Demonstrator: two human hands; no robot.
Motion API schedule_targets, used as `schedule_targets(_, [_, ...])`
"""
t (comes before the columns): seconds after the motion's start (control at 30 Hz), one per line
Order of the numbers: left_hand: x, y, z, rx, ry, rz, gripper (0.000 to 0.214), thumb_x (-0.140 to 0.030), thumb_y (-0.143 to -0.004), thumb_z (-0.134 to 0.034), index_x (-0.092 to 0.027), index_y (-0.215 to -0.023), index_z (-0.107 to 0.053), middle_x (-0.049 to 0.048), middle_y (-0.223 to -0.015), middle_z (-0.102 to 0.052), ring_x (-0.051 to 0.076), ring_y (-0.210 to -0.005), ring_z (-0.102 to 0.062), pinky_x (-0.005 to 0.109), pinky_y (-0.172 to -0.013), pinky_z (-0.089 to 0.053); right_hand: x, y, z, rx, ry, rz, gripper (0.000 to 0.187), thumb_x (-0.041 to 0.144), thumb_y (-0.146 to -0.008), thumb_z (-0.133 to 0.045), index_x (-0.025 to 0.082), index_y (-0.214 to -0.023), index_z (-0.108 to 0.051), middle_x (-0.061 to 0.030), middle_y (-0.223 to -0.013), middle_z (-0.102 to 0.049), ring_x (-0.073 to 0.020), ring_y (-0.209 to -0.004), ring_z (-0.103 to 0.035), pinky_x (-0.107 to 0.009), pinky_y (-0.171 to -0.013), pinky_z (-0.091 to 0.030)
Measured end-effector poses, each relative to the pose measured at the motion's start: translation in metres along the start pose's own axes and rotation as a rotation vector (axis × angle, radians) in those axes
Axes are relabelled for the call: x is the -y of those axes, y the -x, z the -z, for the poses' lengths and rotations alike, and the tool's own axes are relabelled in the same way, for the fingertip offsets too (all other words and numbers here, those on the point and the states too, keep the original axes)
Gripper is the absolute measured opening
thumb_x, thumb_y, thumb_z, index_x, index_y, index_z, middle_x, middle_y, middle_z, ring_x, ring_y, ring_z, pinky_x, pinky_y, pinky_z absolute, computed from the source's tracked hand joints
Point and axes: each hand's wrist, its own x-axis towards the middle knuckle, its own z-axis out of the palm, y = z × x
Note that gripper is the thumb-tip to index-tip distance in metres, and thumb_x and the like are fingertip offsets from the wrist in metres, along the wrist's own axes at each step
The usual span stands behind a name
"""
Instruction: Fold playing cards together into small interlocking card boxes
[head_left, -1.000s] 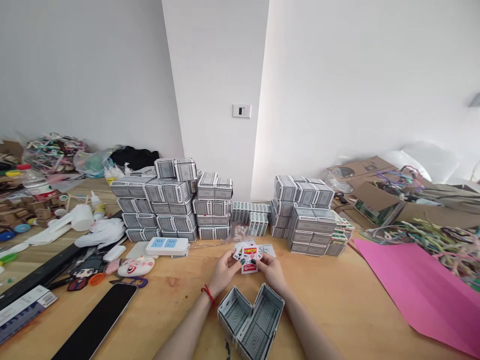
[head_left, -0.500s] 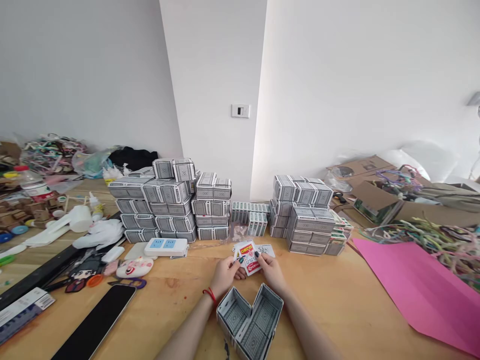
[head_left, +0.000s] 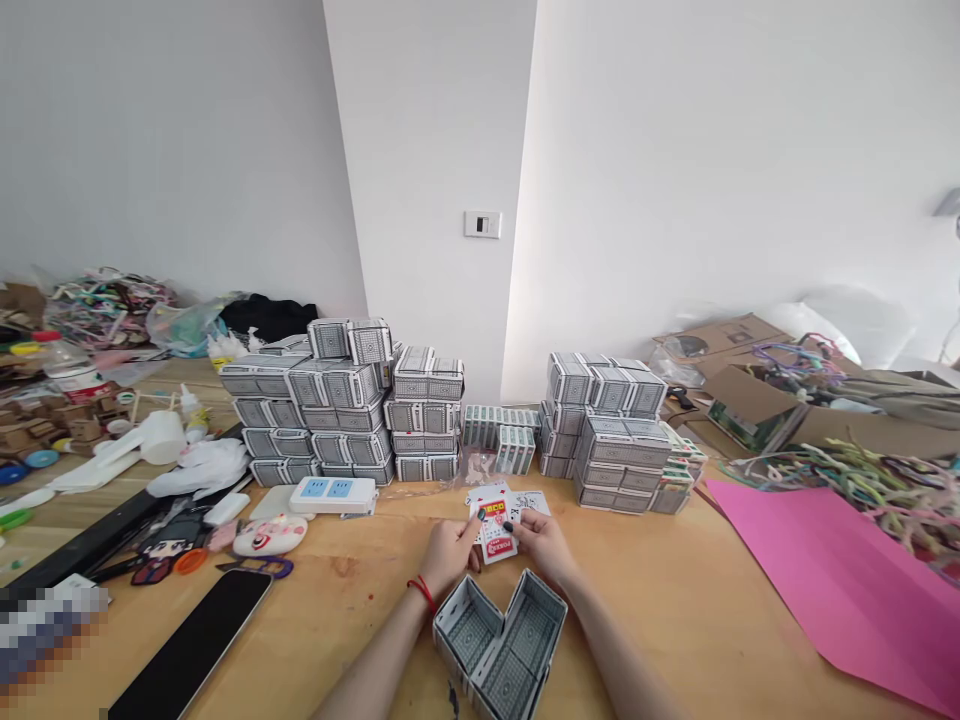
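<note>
My left hand (head_left: pixel 448 552) and my right hand (head_left: pixel 541 541) are both closed on a small red and white pack of playing cards (head_left: pixel 497 535), held upright just above the wooden table (head_left: pixel 360 590). A few loose cards (head_left: pixel 525 500) lie face up right behind it. Below my wrists sits an open grey patterned carton (head_left: pixel 501 645) with two empty compartments. A red cord circles my left wrist.
Stacks of grey patterned cartons stand behind at left (head_left: pixel 341 410) and right (head_left: pixel 611 430), with small card packs (head_left: pixel 499 435) between. A white power strip (head_left: pixel 334 493), a black phone (head_left: pixel 191 650), a pink sheet (head_left: pixel 840 590) and heaps of coloured cords (head_left: pixel 877 480) surround the spot.
The pack has turned in my fingers from tilted back to upright, and sits slightly lower. Both hands stay in the same place.
</note>
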Motion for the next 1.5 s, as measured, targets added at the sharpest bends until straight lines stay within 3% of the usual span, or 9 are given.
schedule_targets(0.2, [-0.0002, -0.0035, 0.0022, -0.026, 0.261, -0.018, 0.036, -0.048, -0.061, -0.060, -0.014, -0.073, -0.056, 0.0019, -0.065, -0.065, 0.015, -0.055, -0.060, 0.022, -0.045, -0.045, 0.0056, 0.0031, -0.0050, -0.026, -0.030, -0.008, 0.038, 0.051, -0.056, -0.068, 0.018, -0.071, -0.059, -0.0030, -0.065, -0.065, -0.0222, -0.062, -0.062, -0.038, -0.062, -0.048])
schedule_targets(0.37, [0.0011, -0.0040, 0.0027, -0.050, 0.261, 0.050, 0.035, -0.048, -0.061, -0.060, -0.014, -0.061, -0.052, 0.0007, -0.055, -0.061, 0.015, -0.049, -0.059, 0.024, -0.046, -0.047, 0.0046, 0.0014, -0.0029, -0.018, 0.004, 0.002, 0.037, 0.051, -0.056, -0.068, 0.018, -0.070, -0.058, -0.0030, -0.064, -0.065, -0.0221, -0.061, -0.062, -0.037, -0.063, -0.048])
schedule_targets(0.63, [0.0009, -0.0057, 0.0022, -0.009, 0.230, 0.104, 0.040, -0.053, -0.062, -0.056, -0.013, -0.059, -0.057, 0.0003, -0.051, -0.060, 0.017, -0.053, -0.060, 0.027, -0.049, -0.048, 0.0089, 0.0031, -0.0053, -0.037, 0.023, -0.002, 0.045, 0.055, -0.049, -0.070, 0.019, -0.072, -0.059, -0.0043, -0.069, -0.066, -0.0252, -0.068, -0.063, -0.040, -0.066, -0.048])
schedule_targets(0.9, [-0.0006, -0.0048, 0.0028, -0.025, 0.315, -0.002, 0.032, -0.043, -0.061, -0.061, -0.013, -0.072, -0.060, 0.0040, -0.068, -0.066, 0.017, -0.062, -0.062, 0.028, -0.056, -0.050, 0.0044, 0.0008, -0.0039, -0.020, -0.052, 0.038, 0.039, 0.050, -0.053, -0.071, 0.019, -0.073, -0.059, -0.0032, -0.067, -0.066, -0.0240, -0.067, -0.064, -0.040, -0.069, -0.048])
schedule_targets(1.1, [0.0009, -0.0052, 0.0014, -0.063, 0.191, 0.002, 0.030, -0.042, -0.067, -0.055, -0.013, -0.063, -0.058, 0.0041, -0.060, -0.065, 0.016, -0.053, -0.060, 0.025, -0.047, -0.046, 0.0045, 0.0015, -0.0039, -0.027, -0.050, 0.024, 0.034, 0.047, -0.056, -0.070, 0.019, -0.072, -0.058, -0.0032, -0.071, -0.067, -0.0233, -0.067, -0.063, -0.040, -0.070, -0.048])
schedule_targets(1.27, [0.0022, -0.0056, 0.0013, -0.048, 0.200, 0.010, 0.030, -0.043, -0.068, -0.053, -0.013, -0.065, -0.059, 0.0046, -0.063, -0.066, 0.017, -0.057, -0.061, 0.026, -0.051, -0.048, 0.0067, 0.0009, -0.0057, -0.059, 0.008, 0.007, 0.036, 0.053, -0.059, -0.065, 0.019, -0.070, -0.060, -0.0029, -0.067, -0.067, -0.0219, -0.064, -0.063, -0.037, -0.066, -0.048])
schedule_targets(1.5, [0.0032, -0.0065, 0.0023, -0.054, 0.167, 0.006, 0.032, -0.043, -0.068, -0.053, -0.012, -0.064, -0.060, 0.0038, -0.059, -0.064, 0.016, -0.053, -0.059, 0.026, -0.050, -0.048, -0.0007, -0.0034, -0.0001, -0.013, -0.076, 0.020, 0.036, 0.046, -0.056, -0.070, 0.017, -0.075, -0.061, -0.0053, -0.074, -0.068, -0.0241, -0.071, -0.064, -0.040, -0.072, -0.047])
